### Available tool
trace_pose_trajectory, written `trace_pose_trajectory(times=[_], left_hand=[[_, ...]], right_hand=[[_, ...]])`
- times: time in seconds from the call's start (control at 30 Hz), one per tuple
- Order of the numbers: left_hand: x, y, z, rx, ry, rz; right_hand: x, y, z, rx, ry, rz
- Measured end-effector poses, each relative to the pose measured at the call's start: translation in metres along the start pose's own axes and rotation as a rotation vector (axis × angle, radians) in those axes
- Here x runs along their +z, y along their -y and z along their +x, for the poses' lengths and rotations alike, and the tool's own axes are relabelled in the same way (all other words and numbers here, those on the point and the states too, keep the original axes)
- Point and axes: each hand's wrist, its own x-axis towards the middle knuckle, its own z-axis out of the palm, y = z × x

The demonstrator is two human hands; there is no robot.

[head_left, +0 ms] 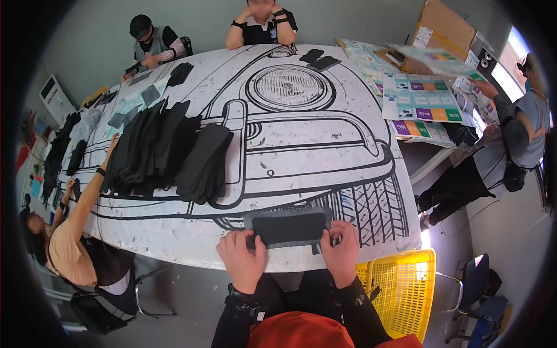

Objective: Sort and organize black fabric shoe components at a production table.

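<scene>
A flat, dark rectangular piece (290, 228) with rounded corners and a lighter grey border is held level just above the table's near edge. My left hand (242, 260) pinches its left end, thumb in front. At the other end, the thumb and fingers of my right hand (341, 250) are closed on the right edge. Beyond my left hand lies a large pile of similar-looking black flat pieces (159, 148), overlapping in rows. I cannot tell what material the held piece is made of.
The white table (325, 156) bears a black line drawing of a car front. Two dark pieces (320, 60) lie at its far side. Printed sheets (420, 98) and a cardboard box (435, 26) are at right. A yellow basket (426, 301) stands by my right arm. Several people are around.
</scene>
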Motion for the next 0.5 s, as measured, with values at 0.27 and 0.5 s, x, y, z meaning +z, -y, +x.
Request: trace_pose_trajectory(times=[0.27,0.5], left_hand=[[0.0023,-0.0021,0.0039,-0.021,0.03,0.011],[0.0039,0.0003,0.0029,-0.029,0.052,0.025]], right_hand=[[0.0025,0.0007,0.0027,0.027,0.028,-0.021],[0.0021,0.0036,0.0046,0.028,0.04,-0.037]])
